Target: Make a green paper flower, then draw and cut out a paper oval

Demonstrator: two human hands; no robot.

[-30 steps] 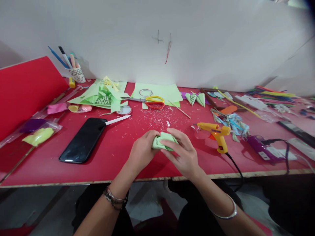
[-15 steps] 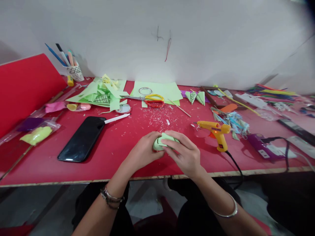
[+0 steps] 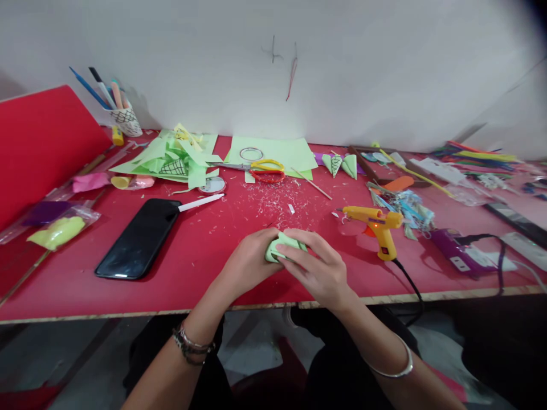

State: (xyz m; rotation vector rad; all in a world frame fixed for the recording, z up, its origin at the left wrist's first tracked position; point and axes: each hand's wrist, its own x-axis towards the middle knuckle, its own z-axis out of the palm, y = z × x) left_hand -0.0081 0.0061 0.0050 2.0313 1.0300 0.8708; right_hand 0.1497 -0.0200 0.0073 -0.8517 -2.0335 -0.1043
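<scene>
Between my two hands, over the front of the red table (image 3: pixel 171 296), is a piece of pale green paper (image 3: pixel 289 241) that looks rolled or folded, with a dark line on it. My left hand (image 3: pixel 253 257) wraps round its left side. My right hand (image 3: pixel 318 265) presses the paper from the right with its fingertips. The fingers cover much of the paper, so its full shape is hidden. White paper scraps (image 3: pixel 291 209) lie just beyond my hands. Right of them stands a yellow glue gun (image 3: pixel 378 225) with an orange light lit.
A black phone (image 3: pixel 139 239) and a white pen (image 3: pixel 200 202) lie at left. Farther back are scissors (image 3: pixel 267 169), green paper sheets (image 3: pixel 282 149), small green paper cones (image 3: pixel 349 165) and a pen cup (image 3: pixel 128 121). A purple power adapter (image 3: pixel 455 256) with cables sits at right.
My right fingers have shifted slightly on the green paper, and its top flap now sits lower, pressed down. The view has tilted a little; the other things lie as before.
</scene>
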